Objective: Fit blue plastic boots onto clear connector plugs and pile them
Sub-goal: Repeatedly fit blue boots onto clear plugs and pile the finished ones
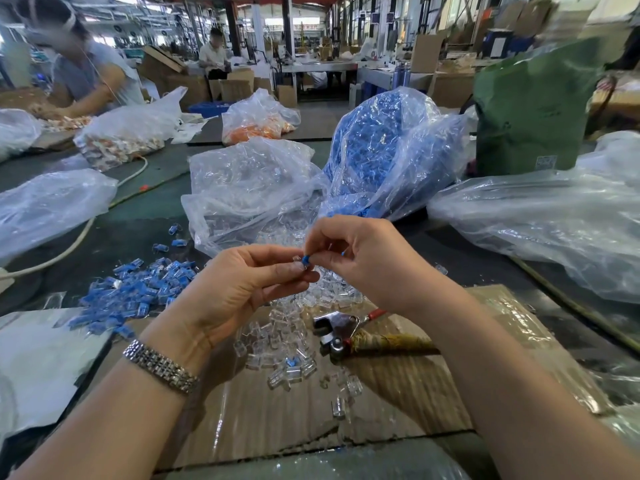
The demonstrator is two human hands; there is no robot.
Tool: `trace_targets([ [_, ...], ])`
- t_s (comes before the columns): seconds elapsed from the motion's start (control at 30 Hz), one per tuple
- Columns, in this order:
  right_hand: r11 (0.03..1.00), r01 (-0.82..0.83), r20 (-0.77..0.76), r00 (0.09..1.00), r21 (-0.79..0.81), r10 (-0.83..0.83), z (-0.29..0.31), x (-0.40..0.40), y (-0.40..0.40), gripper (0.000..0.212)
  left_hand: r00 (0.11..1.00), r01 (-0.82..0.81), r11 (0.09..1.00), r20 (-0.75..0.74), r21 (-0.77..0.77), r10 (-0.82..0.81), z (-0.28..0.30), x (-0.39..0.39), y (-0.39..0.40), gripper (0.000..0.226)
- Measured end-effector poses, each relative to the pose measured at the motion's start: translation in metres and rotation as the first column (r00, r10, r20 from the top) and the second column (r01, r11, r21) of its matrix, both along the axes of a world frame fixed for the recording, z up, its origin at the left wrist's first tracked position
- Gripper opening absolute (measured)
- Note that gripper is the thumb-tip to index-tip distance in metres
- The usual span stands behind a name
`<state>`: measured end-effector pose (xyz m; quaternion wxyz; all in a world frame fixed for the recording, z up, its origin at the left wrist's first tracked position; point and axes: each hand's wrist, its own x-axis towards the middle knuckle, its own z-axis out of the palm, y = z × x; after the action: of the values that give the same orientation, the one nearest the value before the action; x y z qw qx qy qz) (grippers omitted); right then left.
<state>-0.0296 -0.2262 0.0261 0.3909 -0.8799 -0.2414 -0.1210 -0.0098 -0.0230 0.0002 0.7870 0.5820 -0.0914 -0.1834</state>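
Note:
My left hand [242, 285] and my right hand [360, 258] meet above the table. Between their fingertips sits a clear connector plug [300, 265] with a blue boot [305, 260] at its end. The left thumb and fingers pinch the plug; the right thumb and forefinger pinch the boot. Another bit of blue [343, 253] shows inside the right hand's curled fingers. A pile of fitted blue-and-clear pieces [138, 289] lies on the left. Loose clear plugs [287, 341] are scattered on the cardboard [398, 393] below my hands.
An open bag of clear plugs [249, 188] and a bag of blue boots [384, 150] stand behind my hands. Red-handled pliers [349, 334] lie on the cardboard. Other plastic bags [554, 220], a green sack [530, 109] and a white cable [76, 237] surround them. A person [86, 71] works at the far left.

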Motion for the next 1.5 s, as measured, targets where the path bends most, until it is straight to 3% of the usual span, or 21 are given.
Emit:
trace_targets([
  [0.07,0.999,-0.003,-0.128,0.992,-0.048,-0.003,0.008,-0.004,-0.011,0.017,1.000,0.013,1.000,0.003,-0.013,-0.013,0.000,0.001,0.002,0.024],
  [0.13,0.956,-0.060,-0.304,0.952,-0.287,-0.032,0.017,-0.009,-0.030,0.039,1.000,0.003,1.000,0.012,-0.014,-0.003,0.000,0.002,0.004,0.025],
  [0.2,0.816,-0.165,-0.440,0.890,-0.554,-0.119,0.023,-0.015,-0.043,0.056,1.000,-0.015,1.000,0.008,-0.023,0.016,0.000,0.003,0.005,0.026],
  [0.27,0.703,-0.207,-0.465,0.863,-0.680,-0.197,0.024,-0.019,-0.041,0.060,0.999,-0.039,0.999,-0.002,-0.039,0.039,-0.001,0.004,0.005,0.025],
  [0.4,0.666,-0.208,-0.433,0.881,-0.717,-0.191,0.018,-0.018,-0.030,0.052,0.994,-0.108,0.992,-0.031,-0.072,0.106,-0.001,0.003,0.005,0.023],
  [0.47,0.673,-0.203,-0.425,0.887,-0.711,-0.181,0.019,-0.018,-0.029,0.041,0.990,-0.138,0.986,-0.039,-0.089,0.135,-0.001,0.003,0.005,0.022],
  [0.57,0.777,-0.163,-0.443,0.882,-0.608,-0.162,0.019,-0.019,-0.029,0.022,0.987,-0.158,0.981,-0.037,-0.108,0.155,0.001,0.003,0.006,0.022],
  [0.8,0.893,0.006,-0.366,0.911,-0.451,-0.191,0.022,-0.013,-0.032,0.028,0.981,-0.192,0.974,0.012,-0.123,0.194,0.005,0.000,0.003,0.023],
  [0.93,0.956,-0.032,-0.435,0.895,-0.292,-0.103,0.026,-0.016,-0.028,0.030,0.981,-0.181,0.982,0.061,-0.059,0.184,0.007,-0.003,0.000,0.029],
  [1.17,0.971,-0.057,-0.481,0.874,-0.230,-0.063,0.022,-0.019,-0.016,0.027,0.964,-0.205,0.976,0.189,0.071,0.189,0.006,-0.008,-0.005,0.036],
  [1.3,0.966,-0.062,-0.477,0.876,-0.253,-0.069,0.020,-0.018,-0.014,0.029,0.938,-0.259,0.953,0.276,0.159,0.209,0.008,-0.011,-0.007,0.023],
  [1.5,0.973,-0.046,-0.480,0.874,-0.228,-0.071,0.012,-0.016,-0.006,0.030,0.904,-0.327,0.923,0.351,0.202,0.244,0.005,-0.011,-0.007,0.021],
])
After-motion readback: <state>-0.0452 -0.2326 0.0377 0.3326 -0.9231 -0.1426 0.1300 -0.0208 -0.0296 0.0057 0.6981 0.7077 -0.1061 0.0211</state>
